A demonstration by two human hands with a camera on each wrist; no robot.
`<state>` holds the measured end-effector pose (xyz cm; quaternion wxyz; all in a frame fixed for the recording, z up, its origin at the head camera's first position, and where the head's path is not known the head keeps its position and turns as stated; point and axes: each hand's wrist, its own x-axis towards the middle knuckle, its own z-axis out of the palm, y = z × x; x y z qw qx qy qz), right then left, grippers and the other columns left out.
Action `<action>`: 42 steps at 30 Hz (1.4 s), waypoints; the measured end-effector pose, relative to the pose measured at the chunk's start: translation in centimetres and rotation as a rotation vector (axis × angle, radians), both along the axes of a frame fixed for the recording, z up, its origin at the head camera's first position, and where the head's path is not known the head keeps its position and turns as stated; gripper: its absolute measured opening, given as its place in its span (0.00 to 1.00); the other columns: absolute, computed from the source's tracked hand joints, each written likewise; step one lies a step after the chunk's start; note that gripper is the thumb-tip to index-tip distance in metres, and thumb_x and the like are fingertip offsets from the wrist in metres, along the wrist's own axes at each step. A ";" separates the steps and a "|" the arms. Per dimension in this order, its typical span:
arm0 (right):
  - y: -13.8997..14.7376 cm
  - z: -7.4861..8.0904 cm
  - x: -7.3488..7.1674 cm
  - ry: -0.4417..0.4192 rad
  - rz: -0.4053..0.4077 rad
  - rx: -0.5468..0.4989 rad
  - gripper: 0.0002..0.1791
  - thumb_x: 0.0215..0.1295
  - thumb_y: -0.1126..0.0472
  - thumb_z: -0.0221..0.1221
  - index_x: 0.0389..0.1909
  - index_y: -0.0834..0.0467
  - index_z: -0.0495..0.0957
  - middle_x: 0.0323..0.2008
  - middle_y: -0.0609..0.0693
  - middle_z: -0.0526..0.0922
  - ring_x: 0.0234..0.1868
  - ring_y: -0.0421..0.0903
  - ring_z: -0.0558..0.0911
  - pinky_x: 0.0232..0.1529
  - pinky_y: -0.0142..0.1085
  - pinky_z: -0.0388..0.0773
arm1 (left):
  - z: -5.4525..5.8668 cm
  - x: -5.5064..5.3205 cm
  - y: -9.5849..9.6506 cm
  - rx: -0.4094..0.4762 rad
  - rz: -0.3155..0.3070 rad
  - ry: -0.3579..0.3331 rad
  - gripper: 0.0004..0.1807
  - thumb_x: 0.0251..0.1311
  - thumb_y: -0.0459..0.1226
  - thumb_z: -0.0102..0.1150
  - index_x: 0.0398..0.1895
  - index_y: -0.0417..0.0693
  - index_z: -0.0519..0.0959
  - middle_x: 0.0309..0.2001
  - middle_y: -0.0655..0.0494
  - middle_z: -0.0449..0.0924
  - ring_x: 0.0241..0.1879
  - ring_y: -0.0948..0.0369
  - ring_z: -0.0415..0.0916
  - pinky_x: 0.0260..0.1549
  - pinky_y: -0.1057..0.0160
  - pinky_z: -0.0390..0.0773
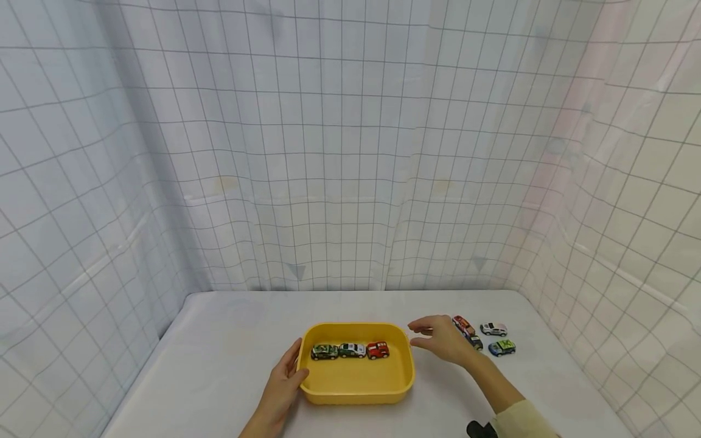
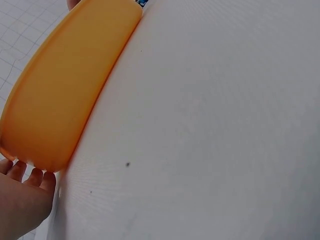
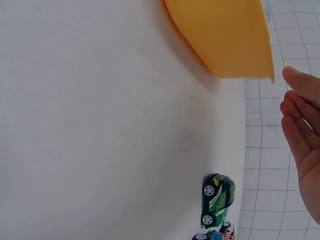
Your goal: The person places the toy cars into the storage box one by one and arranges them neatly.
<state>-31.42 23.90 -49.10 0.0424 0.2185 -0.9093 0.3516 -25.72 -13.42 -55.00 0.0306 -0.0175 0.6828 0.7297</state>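
A yellow plastic bin (image 1: 358, 389) rests on the white table. In it, along the back half, stand three toy cars in a row: a camouflage-green toy car (image 1: 325, 352), a white-and-green toy car (image 1: 352, 350) and a red toy car (image 1: 378, 350). My left hand (image 1: 282, 383) holds the bin's left side, thumb at the rim and fingertips (image 2: 48, 176) against the outer wall in the left wrist view. Just off the right rim hovers my right hand (image 1: 443, 340), nothing between thumb and fingers, which extend toward the bin.
Right of the bin, partly behind the right hand, are a red-orange toy car (image 1: 463, 325) and a dark green toy car (image 3: 218, 200). Beyond them sit a white toy car (image 1: 494, 329) and a yellow-green toy car (image 1: 502, 347). Grid-patterned white curtains (image 1: 350, 152) surround the table.
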 end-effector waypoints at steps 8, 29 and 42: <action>2.2 0.2 0.9 -0.021 -0.057 -0.006 0.16 0.63 0.64 0.72 0.50 0.63 0.87 0.47 0.55 0.88 0.51 0.55 0.86 0.50 0.42 0.86 | -0.2 -0.2 -0.2 -0.003 0.004 -0.011 0.41 0.68 0.22 0.51 0.83 0.41 0.51 0.81 0.36 0.46 0.78 0.40 0.48 0.69 0.49 0.63; 7.5 -0.5 2.3 0.022 -0.109 0.024 0.18 0.62 0.63 0.73 0.50 0.68 0.86 0.47 0.56 0.88 0.47 0.55 0.86 0.47 0.41 0.87 | -0.2 -0.4 -0.2 -0.001 -0.006 -0.018 0.41 0.69 0.23 0.52 0.83 0.42 0.51 0.81 0.36 0.46 0.78 0.39 0.48 0.68 0.49 0.65; 11.4 -1.9 3.3 0.005 -0.193 0.030 0.16 0.60 0.62 0.73 0.47 0.66 0.87 0.43 0.54 0.89 0.44 0.52 0.87 0.45 0.38 0.87 | -0.2 -0.3 -0.3 -0.004 -0.015 -0.012 0.41 0.70 0.24 0.52 0.83 0.41 0.50 0.81 0.35 0.46 0.78 0.40 0.48 0.69 0.49 0.64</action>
